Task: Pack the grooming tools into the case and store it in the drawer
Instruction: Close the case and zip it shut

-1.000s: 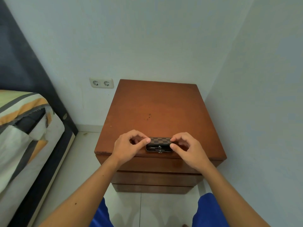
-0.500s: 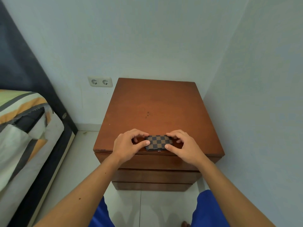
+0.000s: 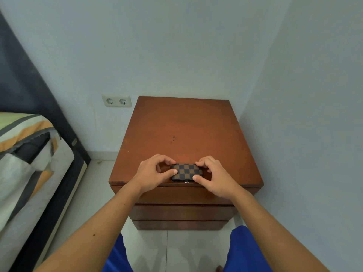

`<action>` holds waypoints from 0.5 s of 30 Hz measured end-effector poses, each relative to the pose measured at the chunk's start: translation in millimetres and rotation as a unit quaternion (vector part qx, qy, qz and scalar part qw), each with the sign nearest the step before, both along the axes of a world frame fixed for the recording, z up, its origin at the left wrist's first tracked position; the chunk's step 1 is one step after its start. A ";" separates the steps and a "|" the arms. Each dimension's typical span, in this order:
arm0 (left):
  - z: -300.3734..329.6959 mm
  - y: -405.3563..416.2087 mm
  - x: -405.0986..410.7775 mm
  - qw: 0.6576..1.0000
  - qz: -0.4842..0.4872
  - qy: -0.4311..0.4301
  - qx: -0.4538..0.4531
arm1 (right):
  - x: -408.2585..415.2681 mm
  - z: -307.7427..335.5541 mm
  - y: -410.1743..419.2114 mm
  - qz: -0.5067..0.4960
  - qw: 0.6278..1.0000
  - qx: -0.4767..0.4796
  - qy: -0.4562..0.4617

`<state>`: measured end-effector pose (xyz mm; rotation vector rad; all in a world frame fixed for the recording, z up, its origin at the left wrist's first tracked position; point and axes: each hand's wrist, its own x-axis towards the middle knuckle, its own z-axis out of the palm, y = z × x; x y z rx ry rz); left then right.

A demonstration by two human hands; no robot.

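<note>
Where the case (image 3: pixel 186 172) is covered at both ends by curled fingers, its short edges are hidden, and the small metal part at its front edge cannot be made out clearly. No grooming tools are seen; the case is closed flat. Its lid is patterned in brown and dark checks, with rounded corners. It is located at the front edge of the tabletop (image 3: pixel 182 126), centred, above the closed drawers (image 3: pixel 182 212). The left end is gripped by the left hand (image 3: pixel 152 173), thumb pressed on the lid. The right end is gripped by the right hand (image 3: pixel 215 176), thumb at the front corner.
</note>
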<state>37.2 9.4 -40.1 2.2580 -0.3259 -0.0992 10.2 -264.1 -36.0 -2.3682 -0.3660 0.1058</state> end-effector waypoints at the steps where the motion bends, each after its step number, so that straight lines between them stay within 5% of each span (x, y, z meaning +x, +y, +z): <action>1: -1.6 0.6 -1.1 1.000 0.000 -0.002 -0.005 | -1.2 -0.6 0.3 -0.002 1.000 0.003 -0.002; 15: -0.9 -2.5 -3.5 0.999 -0.005 -0.009 0.032 | -0.4 -4.1 -1.1 -0.028 0.999 0.033 0.006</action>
